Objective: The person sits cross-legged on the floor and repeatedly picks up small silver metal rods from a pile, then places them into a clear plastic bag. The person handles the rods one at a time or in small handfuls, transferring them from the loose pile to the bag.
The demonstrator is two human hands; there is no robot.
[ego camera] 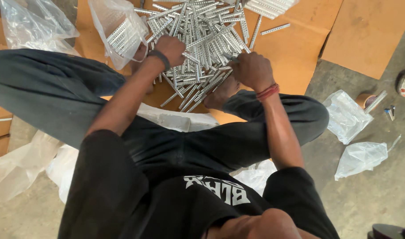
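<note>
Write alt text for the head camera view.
Seen from above, a person sitting cross-legged reaches both hands, left hand and right hand, into a pile of perforated metal strips on cardboard sheets. Clear plastic bags lie around on the concrete floor.

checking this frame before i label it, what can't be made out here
- Left hand, head view: fingers buried in the pile of perforated metal strips; grip not visible.
- Right hand, head view: seen from the back; fingertips hidden by the hand itself.
- Pile: top cut off by the frame edge.
- Plastic bag: strips inside blurred by the film.
- Small items by the tape roll: too small to identify.
</note>
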